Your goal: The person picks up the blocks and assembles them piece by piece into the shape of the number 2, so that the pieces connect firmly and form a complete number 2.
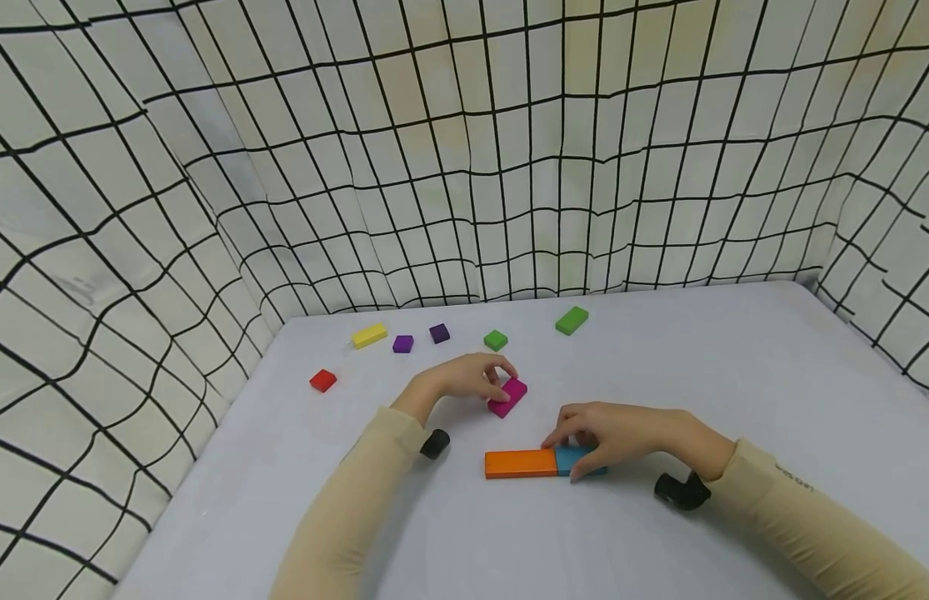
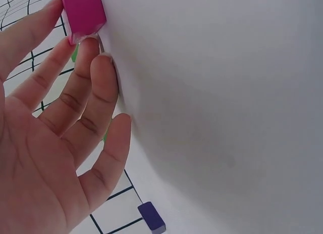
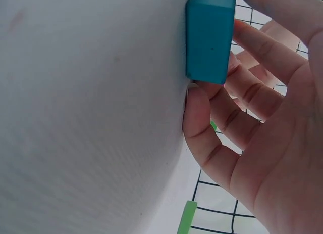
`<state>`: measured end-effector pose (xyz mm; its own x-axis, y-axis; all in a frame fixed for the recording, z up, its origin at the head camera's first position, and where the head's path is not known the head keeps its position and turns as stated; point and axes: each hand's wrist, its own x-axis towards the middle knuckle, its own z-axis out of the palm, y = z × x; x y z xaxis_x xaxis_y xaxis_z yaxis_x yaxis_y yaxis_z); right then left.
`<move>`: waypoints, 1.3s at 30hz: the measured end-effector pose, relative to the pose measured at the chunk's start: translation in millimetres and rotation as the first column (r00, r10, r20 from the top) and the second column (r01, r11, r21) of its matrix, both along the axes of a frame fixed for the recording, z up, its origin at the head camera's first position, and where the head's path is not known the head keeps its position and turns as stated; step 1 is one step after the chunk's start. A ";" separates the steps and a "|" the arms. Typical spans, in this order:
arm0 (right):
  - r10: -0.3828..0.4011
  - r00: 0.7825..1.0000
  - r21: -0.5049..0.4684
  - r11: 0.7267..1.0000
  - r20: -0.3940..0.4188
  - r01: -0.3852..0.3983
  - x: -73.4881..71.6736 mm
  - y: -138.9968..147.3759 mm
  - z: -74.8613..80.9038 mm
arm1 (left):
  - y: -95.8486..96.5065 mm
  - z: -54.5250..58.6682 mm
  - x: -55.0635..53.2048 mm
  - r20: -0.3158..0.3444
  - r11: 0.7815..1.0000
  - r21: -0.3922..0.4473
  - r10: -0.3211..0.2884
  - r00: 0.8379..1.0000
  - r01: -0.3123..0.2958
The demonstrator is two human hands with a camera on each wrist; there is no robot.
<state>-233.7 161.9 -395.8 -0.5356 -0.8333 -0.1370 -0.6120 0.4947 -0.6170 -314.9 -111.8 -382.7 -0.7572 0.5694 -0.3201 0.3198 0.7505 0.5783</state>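
Though pinched by the left hand, magenta block: sat beyond the orange block and blue block, apart from both; could not tell whether touching the white table.
Magenta axis: ran diagonally, near left to far right; showed no marked front, so pointed equally either way.
Magenta handling: judged light, stiff, hard to damage, maybe slick on smooth faces; best taken across the long sides, near the middle.
Left grip: closed to about block size, thumb by the left long side, index fingertip by the far end; had other fingers loosely bent.
Blue block: lay flat, end against orange, sharing a left-to-right long axis; judged just as light and rigid.
Right hand: pinched blue across its short width, thumb at near edge, fingers at far edge, one tip near the orange seam.
Far side: held yellow block, purple block, dark purple block, small green block, longer green block.
Left side: held red block.
Netted wall: rose behind the far edge.
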 end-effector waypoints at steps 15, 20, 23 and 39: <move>0.003 1.000 0.006 1.000 0.006 -0.003 -0.6 -1.8 -0.2 | -7.3 -4.1 10.5 -0.005 1.000 0.019 -0.019 1.000 0.019; -0.004 1.000 0.015 1.000 0.007 0.004 -0.6 -2.6 -0.1 | -7.6 -3.1 15.0 0.003 1.000 0.004 -0.013 1.000 0.013; -0.003 1.000 0.014 1.000 0.006 0.003 -0.4 -2.8 0.9 | -7.5 -1.7 17.2 0.004 1.000 -0.004 -0.014 1.000 0.014; 0.014 1.000 0.007 1.000 -0.013 -0.013 -2.3 0.5 -2.7 | -8.3 -0.2 25.4 0.013 0.999 0.002 -0.054 0.998 0.054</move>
<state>-236.0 162.4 -398.4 -0.5260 -0.8395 -0.1364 -0.6263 0.4908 -0.6057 -289.6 -120.1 -382.9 -0.7210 0.6100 -0.3287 0.3522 0.7312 0.5843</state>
